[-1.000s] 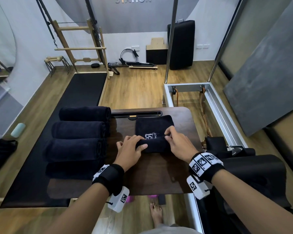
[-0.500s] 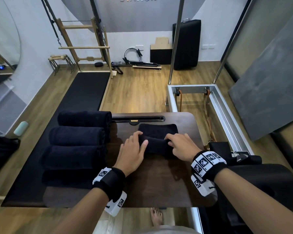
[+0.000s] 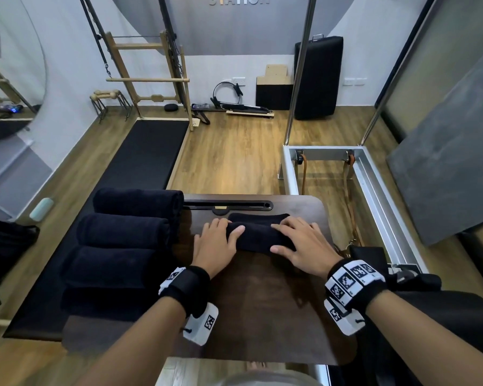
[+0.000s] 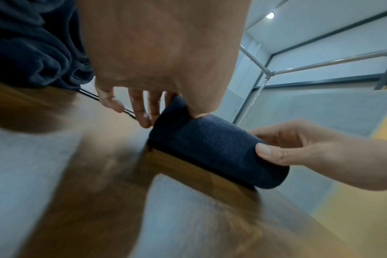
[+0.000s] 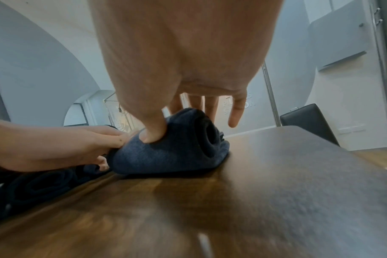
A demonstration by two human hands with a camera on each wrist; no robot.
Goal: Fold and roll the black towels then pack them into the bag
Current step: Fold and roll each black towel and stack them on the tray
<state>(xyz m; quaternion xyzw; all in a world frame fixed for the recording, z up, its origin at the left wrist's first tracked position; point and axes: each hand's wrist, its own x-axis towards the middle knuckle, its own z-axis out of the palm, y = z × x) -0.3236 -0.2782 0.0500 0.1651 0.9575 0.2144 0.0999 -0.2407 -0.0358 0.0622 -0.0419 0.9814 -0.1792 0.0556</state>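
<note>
A black towel [image 3: 258,236] lies half rolled across the far middle of the dark wooden table [image 3: 262,302]. A short flat strip [image 3: 258,217] of it still shows beyond the roll. My left hand [image 3: 218,238] grips the roll's left end, thumb on top and fingers down beside it [image 4: 144,118]. My right hand [image 3: 293,240] grips the right end, its thumb [image 5: 152,134] dug into the near side and its fingers over the top. The right wrist view shows the spiral end of the roll [image 5: 208,136].
Several finished towel rolls [image 3: 123,232] lie stacked in a row along the table's left edge. A black bag [image 3: 3,246] sits on the floor at far left. A metal frame [image 3: 374,185] stands to the right, and a slot with a handle [image 3: 226,206] runs along the table's far edge.
Both hands have pushed the roll away from me. The flat part with the white logo has been wound in, leaving only a narrow strip beyond the roll.
</note>
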